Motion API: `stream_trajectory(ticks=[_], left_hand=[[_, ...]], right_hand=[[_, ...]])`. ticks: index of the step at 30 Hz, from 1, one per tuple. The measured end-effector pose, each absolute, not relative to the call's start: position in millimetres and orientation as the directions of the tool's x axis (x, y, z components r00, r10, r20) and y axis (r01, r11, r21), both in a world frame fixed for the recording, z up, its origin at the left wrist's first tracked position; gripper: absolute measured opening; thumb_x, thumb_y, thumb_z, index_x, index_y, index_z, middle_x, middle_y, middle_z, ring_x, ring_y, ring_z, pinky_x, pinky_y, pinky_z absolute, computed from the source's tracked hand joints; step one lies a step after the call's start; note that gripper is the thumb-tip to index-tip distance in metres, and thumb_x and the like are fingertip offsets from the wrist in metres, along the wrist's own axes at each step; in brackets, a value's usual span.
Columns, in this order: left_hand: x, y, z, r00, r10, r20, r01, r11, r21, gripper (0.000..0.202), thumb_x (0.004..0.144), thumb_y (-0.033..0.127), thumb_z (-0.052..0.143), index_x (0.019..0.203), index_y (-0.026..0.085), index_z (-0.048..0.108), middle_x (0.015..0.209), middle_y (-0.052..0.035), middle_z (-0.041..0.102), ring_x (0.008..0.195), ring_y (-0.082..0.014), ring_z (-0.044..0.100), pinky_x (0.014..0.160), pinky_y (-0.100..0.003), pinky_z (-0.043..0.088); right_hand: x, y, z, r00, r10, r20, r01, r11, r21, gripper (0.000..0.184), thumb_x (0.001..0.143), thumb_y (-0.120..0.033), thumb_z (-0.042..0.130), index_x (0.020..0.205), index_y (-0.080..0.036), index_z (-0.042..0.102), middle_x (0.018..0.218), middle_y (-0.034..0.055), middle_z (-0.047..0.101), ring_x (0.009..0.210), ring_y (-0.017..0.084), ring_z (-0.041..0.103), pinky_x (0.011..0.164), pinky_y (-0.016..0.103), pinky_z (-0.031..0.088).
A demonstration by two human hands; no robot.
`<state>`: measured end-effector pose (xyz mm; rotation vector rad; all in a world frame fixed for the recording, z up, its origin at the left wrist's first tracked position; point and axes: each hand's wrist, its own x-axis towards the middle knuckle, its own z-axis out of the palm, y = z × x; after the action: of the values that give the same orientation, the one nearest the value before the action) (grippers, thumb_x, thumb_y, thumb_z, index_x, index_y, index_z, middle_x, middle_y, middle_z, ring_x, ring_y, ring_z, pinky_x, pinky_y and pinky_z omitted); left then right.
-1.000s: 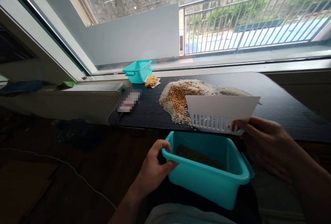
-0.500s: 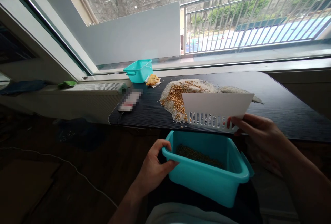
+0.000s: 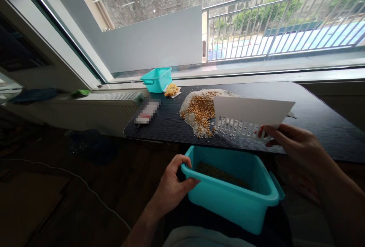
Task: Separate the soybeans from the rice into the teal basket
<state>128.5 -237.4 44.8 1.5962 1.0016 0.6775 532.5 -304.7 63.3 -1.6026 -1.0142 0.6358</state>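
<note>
My left hand (image 3: 173, 182) grips the near left rim of a turquoise bin (image 3: 228, 203), thumb outside and fingers over the edge. A layer of small dark green beans (image 3: 222, 174) covers part of its bottom. My right hand (image 3: 293, 140) pinches the lower right corner of a white slotted plastic panel (image 3: 251, 110), holding it tilted above the table beyond the bin. Behind and left of the panel lies a pile of yellow beans (image 3: 201, 106) mixed with white grains (image 3: 186, 117). The panel hides the right part of the pile.
The dark table (image 3: 322, 125) runs along the window. At its back left stand a smaller turquoise bin (image 3: 158, 81) and a yellow crumpled item (image 3: 172, 90) on white paper. A blurred-out phone-like object (image 3: 147, 112) with a cable lies at the left edge, near a radiator (image 3: 111, 97).
The panel in my right hand has shifted right, uncovering more of the pile's near edge and covering the grains farther right. My left hand keeps its grip on the bin.
</note>
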Motion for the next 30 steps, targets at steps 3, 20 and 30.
stream_trajectory(ticks=[3,20,30], left_hand=[[127.6,-237.3,43.6,0.487,0.871,-0.064,0.25,-0.068,0.966,0.04,0.088,0.051,0.102,0.095,0.028,0.07,0.092,0.0042,0.06,0.09,-0.0247,0.062,0.092,-0.035,0.061],[127.8,-239.3,37.8,0.464,0.883,-0.064,0.257,-0.065,0.964,0.04,0.089,0.051,0.103,0.095,0.029,0.071,0.093,0.0041,0.061,0.088,-0.0238,0.058,0.088,-0.033,0.058],[125.2,-236.9,43.6,0.496,0.866,-0.064,0.259,-0.078,0.963,0.037,0.092,0.049,0.101,0.097,0.028,0.072,0.096,0.0028,0.063,0.091,-0.0247,0.062,0.091,-0.035,0.06]], right_hand=[[531.0,-300.3,62.7,0.479,0.87,0.117,0.292,-0.031,-0.956,0.081,0.071,-0.105,0.105,0.09,-0.027,0.099,0.093,0.0111,0.091,0.08,0.028,0.081,0.075,0.046,0.082],[525.8,-297.8,66.8,0.43,0.897,0.102,0.29,-0.03,-0.957,0.079,0.067,-0.11,0.103,0.084,-0.033,0.097,0.087,0.0082,0.091,0.074,0.029,0.08,0.071,0.049,0.081],[534.6,-254.8,62.8,0.382,0.918,0.102,0.277,-0.008,-0.961,0.072,0.071,-0.097,0.108,0.096,-0.03,0.101,0.096,0.0074,0.093,0.087,0.029,0.084,0.073,0.045,0.08]])
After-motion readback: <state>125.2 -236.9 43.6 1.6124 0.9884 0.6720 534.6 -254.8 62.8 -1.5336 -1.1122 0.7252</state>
